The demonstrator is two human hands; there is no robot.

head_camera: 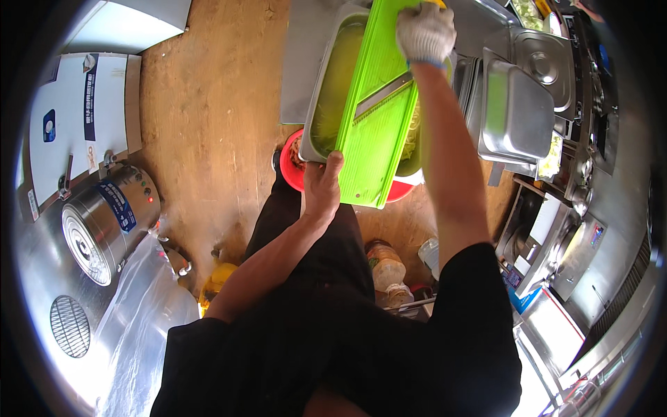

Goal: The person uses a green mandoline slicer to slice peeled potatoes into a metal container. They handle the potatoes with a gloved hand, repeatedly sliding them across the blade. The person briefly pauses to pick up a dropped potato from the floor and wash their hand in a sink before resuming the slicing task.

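Note:
A bright green mandoline slicer point(372, 161) with a slanted metal blade lies tilted across a deep stainless steel pan point(314, 107). My bare left hand point(322, 188) grips the slicer's near left edge, thumb on top, beside the pan's corner; its other fingers are partly hidden. My right hand point(426, 34), in a white knit glove, is curled at the slicer's far end, beyond the blade. A yellow edge shows past the glove, but most of what it holds is hidden. Pale yellow shreds point(410, 136) lie in the pan, which also holds yellowish liquid point(338, 78).
A red bowl point(292, 177) sits below the pan's near end. Steel pans point(518, 112) and a lid point(542, 60) stand to the right. At left are a steel cylinder appliance point(112, 224) and a white cabinet point(78, 104). Plastic jars point(385, 266) are on the floor by my legs.

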